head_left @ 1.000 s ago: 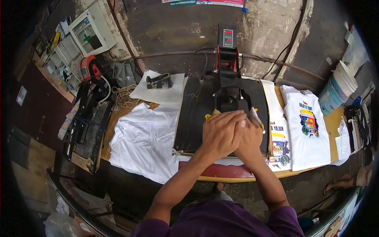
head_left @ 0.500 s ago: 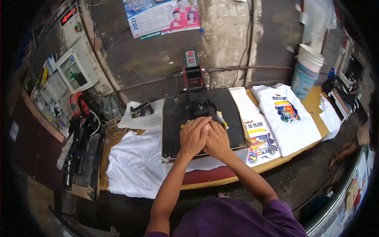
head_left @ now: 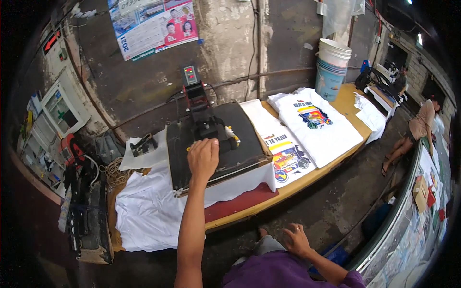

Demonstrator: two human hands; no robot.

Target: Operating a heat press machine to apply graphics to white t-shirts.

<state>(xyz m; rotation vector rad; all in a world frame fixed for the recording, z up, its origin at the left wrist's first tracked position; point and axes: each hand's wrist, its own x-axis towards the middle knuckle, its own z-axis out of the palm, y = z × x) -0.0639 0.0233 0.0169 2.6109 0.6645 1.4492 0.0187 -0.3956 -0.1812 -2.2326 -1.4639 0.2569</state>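
Observation:
My left hand (head_left: 203, 156) is closed over the handle of a black heat press, which is mostly hidden under my fingers. The press's flat dark upper plate (head_left: 230, 122) lies lowered over white cloth (head_left: 237, 189) that shows beneath its front edge. Behind it rises a small control box (head_left: 190, 75) with a lit display. Away from the table, in front of my body, my right hand (head_left: 297, 240) hangs with fingers loosely bent and apart, holding nothing.
Printed white shirts (head_left: 331, 137) and a printed white sheet (head_left: 288, 161) lie right of the press. Crumpled white cloth (head_left: 149, 211) is at its left. Stacked buckets (head_left: 331, 72) stand at the back. Another press (head_left: 91, 230) is far left; a person (head_left: 420, 127) stands far right.
My right hand has left the press handle and dropped toward my right side. My left hand stays on the handle. The view has turned to the right.

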